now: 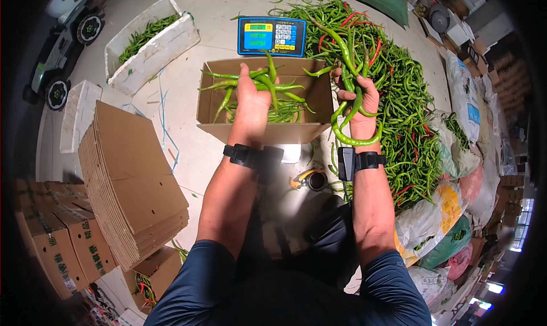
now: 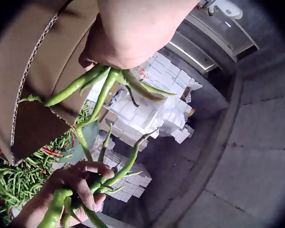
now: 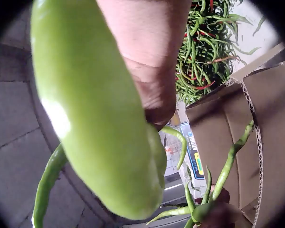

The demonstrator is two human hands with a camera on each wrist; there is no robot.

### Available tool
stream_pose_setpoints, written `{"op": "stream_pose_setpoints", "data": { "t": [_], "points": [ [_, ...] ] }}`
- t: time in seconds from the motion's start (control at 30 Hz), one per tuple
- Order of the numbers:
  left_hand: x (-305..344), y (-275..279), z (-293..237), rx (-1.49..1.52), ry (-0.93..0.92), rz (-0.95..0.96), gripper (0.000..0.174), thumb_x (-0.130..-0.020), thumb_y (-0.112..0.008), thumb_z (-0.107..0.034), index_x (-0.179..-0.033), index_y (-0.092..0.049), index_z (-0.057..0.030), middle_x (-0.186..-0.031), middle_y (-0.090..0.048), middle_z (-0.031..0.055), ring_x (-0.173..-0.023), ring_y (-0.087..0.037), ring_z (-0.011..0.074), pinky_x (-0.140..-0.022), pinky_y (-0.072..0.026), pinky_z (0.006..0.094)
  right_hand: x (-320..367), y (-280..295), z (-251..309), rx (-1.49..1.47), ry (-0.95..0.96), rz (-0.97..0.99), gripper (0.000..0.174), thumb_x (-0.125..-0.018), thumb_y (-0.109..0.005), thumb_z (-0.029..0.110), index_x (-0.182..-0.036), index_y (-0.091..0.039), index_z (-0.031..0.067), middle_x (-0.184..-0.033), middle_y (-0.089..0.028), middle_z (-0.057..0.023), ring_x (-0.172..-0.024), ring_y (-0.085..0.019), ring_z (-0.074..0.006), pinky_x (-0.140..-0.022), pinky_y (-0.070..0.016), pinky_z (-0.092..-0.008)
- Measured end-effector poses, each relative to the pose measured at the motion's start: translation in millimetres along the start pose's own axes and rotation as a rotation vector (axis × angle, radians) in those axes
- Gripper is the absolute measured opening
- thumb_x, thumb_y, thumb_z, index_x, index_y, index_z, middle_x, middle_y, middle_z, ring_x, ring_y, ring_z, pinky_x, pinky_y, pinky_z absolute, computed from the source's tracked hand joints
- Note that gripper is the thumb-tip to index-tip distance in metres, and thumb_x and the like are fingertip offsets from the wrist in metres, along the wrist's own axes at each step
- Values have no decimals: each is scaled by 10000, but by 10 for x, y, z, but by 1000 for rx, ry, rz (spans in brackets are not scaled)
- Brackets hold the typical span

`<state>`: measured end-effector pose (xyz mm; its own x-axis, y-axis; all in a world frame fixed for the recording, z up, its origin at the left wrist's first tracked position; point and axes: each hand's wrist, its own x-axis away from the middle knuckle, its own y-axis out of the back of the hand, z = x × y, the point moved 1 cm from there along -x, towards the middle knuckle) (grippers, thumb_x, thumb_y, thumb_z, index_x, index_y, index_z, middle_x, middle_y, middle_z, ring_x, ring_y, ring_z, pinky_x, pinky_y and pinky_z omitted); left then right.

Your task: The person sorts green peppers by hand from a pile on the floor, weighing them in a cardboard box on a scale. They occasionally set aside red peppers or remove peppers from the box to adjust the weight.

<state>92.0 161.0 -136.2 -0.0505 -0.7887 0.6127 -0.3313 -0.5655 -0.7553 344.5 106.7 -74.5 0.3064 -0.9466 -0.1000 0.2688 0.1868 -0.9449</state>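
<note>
My left hand grips several long green chili peppers over an open cardboard box. More green chilies lie inside that box. Just past the box's right wall, my right hand holds a bunch of long green chilies, one curling down across the wrist. In the right wrist view a chili fills much of the picture close to the lens. The left wrist view shows chilies sticking out below the left hand's fingers.
A scale display stands behind the box. A large heap of green and some red chilies spreads along the right, bordered by filled sacks. Flattened cardboard is stacked at left, near a white foam box. A tape roll lies in front.
</note>
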Motion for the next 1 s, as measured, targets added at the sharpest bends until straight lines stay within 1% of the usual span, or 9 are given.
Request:
{"op": "stream_pose_setpoints", "data": {
  "t": [0.17,0.23,0.27,0.37,0.5,0.63,0.77,0.83,1.0],
  "points": [
    [628,8,112,-184,-119,152,561,-987,-548,-406,-1335,-454,24,-1075,-613,142,-837,-594,257,-808,-500,462,16,-67,-18,62,-12,32,547,-877,-534,93,-1406,-423,9,-1237,-547,-232,-989,-580,-239,-558,-498,-224],
    [1142,-77,87,-970,-434,383,669,-934,-625,-297,-1447,-342,27,-1138,-600,132,-910,-579,235,-911,-460,440,15,-63,-4,106,-54,35,535,-868,-545,104,-1374,-435,-32,-1209,-556,-243,-954,-580,-225,-547,-491,-219],
    [999,-274,73,-756,-97,39,642,-879,-669,-216,-1412,-395,14,-1176,-580,124,-929,-572,234,-959,-439,399,24,-41,6,109,-48,28,536,-865,-545,101,-1374,-438,-28,-1211,-560,-236,-953,-583,-224,-541,-488,-217],
    [820,-272,57,-544,-147,-91,526,-879,-671,-184,-1334,-480,-3,-1223,-558,126,-911,-616,254,-904,-484,346,34,-95,-52,110,-43,4,538,-856,-546,87,-1380,-452,11,-1226,-582,-189,-1009,-600,-240,-526,-483,-213],
    [1000,-274,235,-687,125,335,305,-908,-657,-187,-1159,-607,-21,-1107,-657,110,-979,-680,257,-818,-558,358,42,-117,-124,121,-68,14,539,-857,-550,77,-1386,-456,46,-1274,-565,-181,-1042,-606,-262,-529,-494,-221],
    [1219,-276,422,-770,161,435,237,-898,-671,-191,-1070,-625,-35,-991,-666,81,-955,-669,215,-832,-554,354,29,-181,-200,100,-72,20,536,-869,-540,73,-1396,-446,57,-1266,-570,-181,-1089,-604,-271,-537,-504,-228],
    [1209,-250,437,-892,-134,183,307,-867,-703,-208,-1092,-620,-16,-896,-614,38,-804,-582,133,-767,-518,309,38,-176,-222,138,-71,-2,544,-866,-546,68,-1400,-438,53,-1268,-574,-176,-1062,-618,-272,-524,-504,-242],
    [1181,-282,424,-1166,-609,186,348,-878,-698,-223,-1108,-600,19,-867,-604,42,-796,-558,104,-715,-479,261,23,-245,-250,280,-125,-25,544,-858,-556,62,-1390,-446,46,-1228,-598,-170,-1018,-637,-266,-507,-506,-255],
    [1229,-359,388,-1466,-565,273,536,-861,-729,-394,-1092,-596,71,-714,-587,34,-589,-526,78,-522,-430,244,13,-343,-331,428,-139,-158,497,-833,-574,40,-1326,-516,41,-1099,-635,-83,-743,-611,-136,-470,-508,-264]
  ]
}}
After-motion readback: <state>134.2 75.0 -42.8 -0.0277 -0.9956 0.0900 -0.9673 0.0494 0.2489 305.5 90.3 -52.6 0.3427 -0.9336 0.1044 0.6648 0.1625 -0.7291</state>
